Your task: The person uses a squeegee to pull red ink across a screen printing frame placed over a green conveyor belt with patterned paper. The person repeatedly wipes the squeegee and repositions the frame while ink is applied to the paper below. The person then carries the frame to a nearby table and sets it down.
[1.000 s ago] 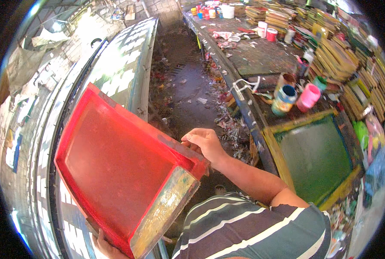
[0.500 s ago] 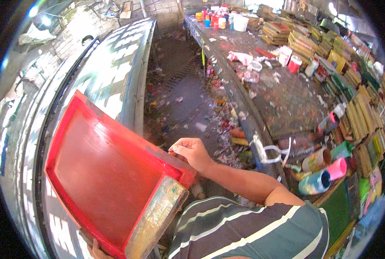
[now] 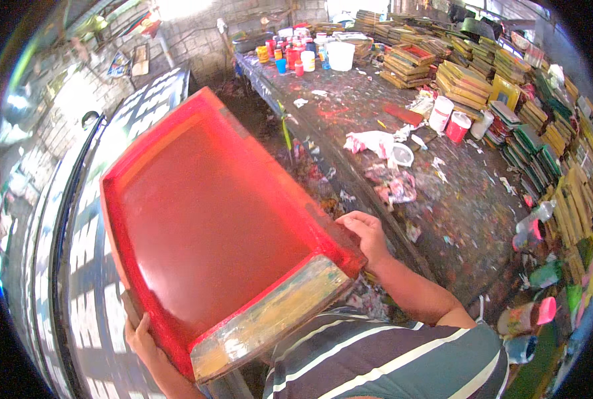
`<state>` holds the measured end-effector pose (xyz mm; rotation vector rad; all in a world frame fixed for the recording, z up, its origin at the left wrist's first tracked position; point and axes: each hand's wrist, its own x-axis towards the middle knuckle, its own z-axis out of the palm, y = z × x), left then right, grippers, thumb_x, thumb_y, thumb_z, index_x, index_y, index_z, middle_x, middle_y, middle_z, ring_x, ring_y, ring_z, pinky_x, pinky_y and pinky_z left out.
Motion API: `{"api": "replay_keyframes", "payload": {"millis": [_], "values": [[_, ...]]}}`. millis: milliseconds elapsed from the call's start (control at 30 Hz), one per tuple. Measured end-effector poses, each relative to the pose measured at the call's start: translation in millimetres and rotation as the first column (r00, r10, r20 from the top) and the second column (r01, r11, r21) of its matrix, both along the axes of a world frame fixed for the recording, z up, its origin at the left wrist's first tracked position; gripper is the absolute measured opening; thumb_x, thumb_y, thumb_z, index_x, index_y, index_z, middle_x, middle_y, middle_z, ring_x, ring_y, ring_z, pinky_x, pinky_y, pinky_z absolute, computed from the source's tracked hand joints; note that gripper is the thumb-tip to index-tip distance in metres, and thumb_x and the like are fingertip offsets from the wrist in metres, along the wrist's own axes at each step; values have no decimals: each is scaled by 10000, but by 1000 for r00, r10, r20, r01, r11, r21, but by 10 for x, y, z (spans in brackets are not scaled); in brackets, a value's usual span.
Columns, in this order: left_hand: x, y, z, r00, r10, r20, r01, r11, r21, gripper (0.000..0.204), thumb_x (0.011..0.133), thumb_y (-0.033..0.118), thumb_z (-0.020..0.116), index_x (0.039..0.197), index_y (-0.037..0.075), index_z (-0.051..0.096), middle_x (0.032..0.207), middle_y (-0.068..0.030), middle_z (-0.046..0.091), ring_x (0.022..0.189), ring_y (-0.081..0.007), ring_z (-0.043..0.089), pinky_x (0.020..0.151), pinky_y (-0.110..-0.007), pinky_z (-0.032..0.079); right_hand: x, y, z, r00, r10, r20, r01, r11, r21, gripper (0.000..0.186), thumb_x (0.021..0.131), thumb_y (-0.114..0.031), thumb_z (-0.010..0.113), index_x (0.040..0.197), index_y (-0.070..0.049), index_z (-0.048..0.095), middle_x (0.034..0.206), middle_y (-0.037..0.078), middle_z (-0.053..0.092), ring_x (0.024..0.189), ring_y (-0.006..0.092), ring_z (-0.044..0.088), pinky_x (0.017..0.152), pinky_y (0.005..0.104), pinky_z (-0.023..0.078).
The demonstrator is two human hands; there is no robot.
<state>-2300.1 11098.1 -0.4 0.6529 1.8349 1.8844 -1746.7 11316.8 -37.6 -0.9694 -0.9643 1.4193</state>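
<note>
Tilted in front of me is a large screen printing frame (image 3: 206, 213), its mesh and inner borders stained red. Its near rail carries a strip of bare, paint-smeared yellowish wood. My left hand (image 3: 141, 340) grips the frame's left side near the lower corner, thumb showing at the edge and the other fingers mostly hidden. At the right edge, close to the near corner, my right hand (image 3: 366, 238) is closed on the frame, its fingertips partly hidden behind it.
A paint-stained table (image 3: 443, 219) stretches along the right, with stacked wooden frames (image 3: 466, 86), a white bucket (image 3: 340, 56), a red-and-white tub (image 3: 458, 126) and crumpled rags (image 3: 370, 143). On the left runs a long table (image 3: 93, 292) with patterned white patches.
The frame has moved right and up in view, held in both hands. My view has turned toward the right table, and more of my left hand shows.
</note>
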Motion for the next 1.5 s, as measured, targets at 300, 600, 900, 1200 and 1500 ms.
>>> {"api": "replay_keyframes", "payload": {"millis": [300,600,900,1200,1500], "values": [[142,4248,324,920,-361,-153,343,930,-134,442,913,-11,774,1352,-41,739,1122,-72,800,979,-194,751,909,-341,586,439,1951,-170,936,-342,-82,338,939,-59,242,1072,-138,649,1153,35,798,1039,90,814,907,169,759,871,341,597],[946,7673,120,672,-735,-87,711,673,-202,459,882,-50,776,1341,-56,756,1150,-86,814,981,-204,769,934,-350,591,606,2715,-335,715,-699,-9,698,715,-40,322,1070,-133,620,1265,86,752,1190,152,815,1029,231,776,976,379,602],[1836,10623,-131,340,-940,-2,901,326,-286,517,835,-43,824,1348,-63,765,1135,-111,825,986,-211,774,901,-361,601,-328,3512,-348,363,-932,-20,932,362,21,416,1018,-185,646,1278,112,780,1165,149,816,1029,233,761,970,361,573],[2922,12282,-403,34,-996,-88,938,62,-340,495,850,-40,817,1343,-45,768,1111,-110,817,953,-236,776,903,-384,611,-821,4369,-135,78,-989,127,994,69,-79,409,1017,-129,654,1321,124,756,1220,178,806,1072,241,767,1006,363,580],[3673,13119,-474,-35,-999,-16,947,-28,-319,488,825,13,865,1303,-48,788,1126,-117,826,952,-222,777,861,-374,606,-472,5245,-365,-57,-983,175,993,-73,-89,388,1048,-150,671,1325,99,776,1213,147,814,1077,227,762,1023,367,580]]}}
